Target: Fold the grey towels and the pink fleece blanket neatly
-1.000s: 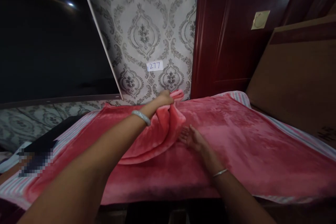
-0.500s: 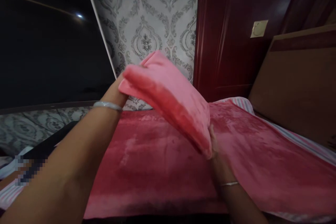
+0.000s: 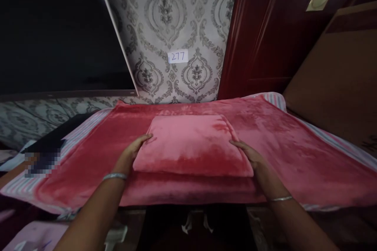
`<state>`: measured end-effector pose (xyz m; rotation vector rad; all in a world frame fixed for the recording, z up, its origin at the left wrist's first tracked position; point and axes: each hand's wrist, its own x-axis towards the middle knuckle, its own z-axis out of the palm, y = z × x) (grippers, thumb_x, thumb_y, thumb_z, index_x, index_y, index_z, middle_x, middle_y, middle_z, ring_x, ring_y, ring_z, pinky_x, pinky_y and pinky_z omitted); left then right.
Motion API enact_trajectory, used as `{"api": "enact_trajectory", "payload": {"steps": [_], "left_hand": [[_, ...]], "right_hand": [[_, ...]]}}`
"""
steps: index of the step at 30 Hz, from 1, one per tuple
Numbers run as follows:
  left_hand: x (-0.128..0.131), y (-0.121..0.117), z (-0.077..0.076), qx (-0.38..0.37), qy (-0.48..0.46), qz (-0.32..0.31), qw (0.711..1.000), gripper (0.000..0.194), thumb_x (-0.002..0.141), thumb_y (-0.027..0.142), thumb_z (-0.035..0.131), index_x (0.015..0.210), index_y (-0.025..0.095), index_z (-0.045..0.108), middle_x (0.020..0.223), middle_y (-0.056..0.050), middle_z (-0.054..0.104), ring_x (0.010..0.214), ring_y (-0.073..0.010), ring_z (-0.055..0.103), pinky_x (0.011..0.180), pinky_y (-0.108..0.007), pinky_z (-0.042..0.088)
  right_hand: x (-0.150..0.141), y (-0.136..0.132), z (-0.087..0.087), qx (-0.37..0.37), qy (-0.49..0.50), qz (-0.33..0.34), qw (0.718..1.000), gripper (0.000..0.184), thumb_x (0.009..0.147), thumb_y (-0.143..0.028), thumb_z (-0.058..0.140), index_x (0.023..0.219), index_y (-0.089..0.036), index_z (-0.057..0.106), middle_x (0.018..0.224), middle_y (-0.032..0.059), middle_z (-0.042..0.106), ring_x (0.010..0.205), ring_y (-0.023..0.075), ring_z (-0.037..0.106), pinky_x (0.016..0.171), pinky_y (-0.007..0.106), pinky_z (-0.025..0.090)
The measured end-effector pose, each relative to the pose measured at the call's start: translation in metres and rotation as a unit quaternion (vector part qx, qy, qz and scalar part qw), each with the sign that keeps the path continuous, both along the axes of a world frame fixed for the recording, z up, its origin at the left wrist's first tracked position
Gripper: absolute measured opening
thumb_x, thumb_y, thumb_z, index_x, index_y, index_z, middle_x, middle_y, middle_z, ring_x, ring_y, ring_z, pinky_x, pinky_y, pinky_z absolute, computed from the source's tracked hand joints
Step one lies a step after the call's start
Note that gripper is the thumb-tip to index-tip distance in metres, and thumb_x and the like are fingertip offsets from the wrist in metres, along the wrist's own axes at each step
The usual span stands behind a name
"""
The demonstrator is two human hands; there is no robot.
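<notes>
A folded pink plush blanket lies level in front of me, a neat rectangle with its long side toward me. My left hand grips its left side, thumb on top and the other fingers hidden at the edge. At the right side, my right hand holds it the same way. Beneath it spreads a red-pink plush cloth; whether the folded blanket rests fully on this cloth or just above it, I cannot tell.
Striped fabric shows along the cloth's edges. Behind stands a patterned wall with a paper marked 277. A large dark screen is at left, a brown cardboard box at right. A pink stool-like surface is at lower left.
The folded blanket has come down from a raised, tilted position to level over the cloth. Both hands still hold its sides. My view has shifted, and the paper on the wall now shows.
</notes>
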<state>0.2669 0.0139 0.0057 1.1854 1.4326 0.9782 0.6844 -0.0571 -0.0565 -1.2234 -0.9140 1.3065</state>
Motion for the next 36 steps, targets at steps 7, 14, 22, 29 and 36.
{"api": "enact_trajectory", "payload": {"steps": [7,14,22,29,36], "left_hand": [[0.006,0.007,0.029,0.077,-0.043,0.014,0.996,0.063,0.057,0.043,0.089,0.113,0.018,0.073,0.104,-0.011,0.078,0.1,-0.0309,0.074,0.086,-0.038,0.061],[-0.011,-0.017,-0.01,0.085,0.022,0.011,0.996,0.054,0.064,0.054,0.082,0.106,0.021,0.072,0.104,-0.013,0.076,0.101,-0.0336,0.071,0.082,-0.044,0.059],[-0.031,-0.044,-0.022,0.157,0.27,0.055,0.948,0.054,0.066,0.075,0.057,0.064,0.021,0.061,0.06,-0.002,0.058,0.062,-0.0193,0.055,0.057,-0.03,0.04],[-0.03,-0.108,-0.025,0.02,0.185,0.018,0.982,0.06,0.066,0.081,0.062,0.06,0.023,0.053,0.044,0.001,0.053,0.04,-0.0153,0.05,0.041,-0.026,0.036],[-0.021,-0.107,-0.026,-0.007,-0.016,0.044,0.999,0.053,0.055,0.06,0.088,0.073,0.019,0.058,0.056,-0.002,0.066,0.048,-0.0174,0.063,0.049,-0.027,0.053]], "right_hand": [[0.0,0.006,0.029,-0.007,0.032,0.041,0.999,0.05,0.074,-0.039,0.078,0.12,-0.022,0.071,0.106,0.0083,0.079,0.105,0.0329,0.074,0.1,0.049,0.057],[0.01,-0.002,0.006,-0.013,0.004,0.049,0.999,0.064,0.069,-0.035,0.079,0.13,-0.023,0.066,0.111,0.0072,0.078,0.104,0.0319,0.074,0.095,0.046,0.06],[0.037,-0.035,-0.009,0.018,-0.24,-0.082,0.967,0.069,0.074,-0.057,0.075,0.134,-0.025,0.066,0.128,0.0107,0.072,0.118,0.0321,0.067,0.101,0.045,0.056],[0.033,-0.103,-0.022,-0.033,-0.265,-0.093,0.959,0.078,0.077,-0.073,0.069,0.136,-0.021,0.066,0.089,0.008,0.077,0.068,0.0283,0.074,0.063,0.04,0.066],[0.009,-0.107,0.0,-0.048,-0.121,-0.083,0.988,0.068,0.081,-0.06,0.074,0.141,-0.03,0.061,0.12,0.0076,0.075,0.09,0.0312,0.077,0.078,0.043,0.067]]}}
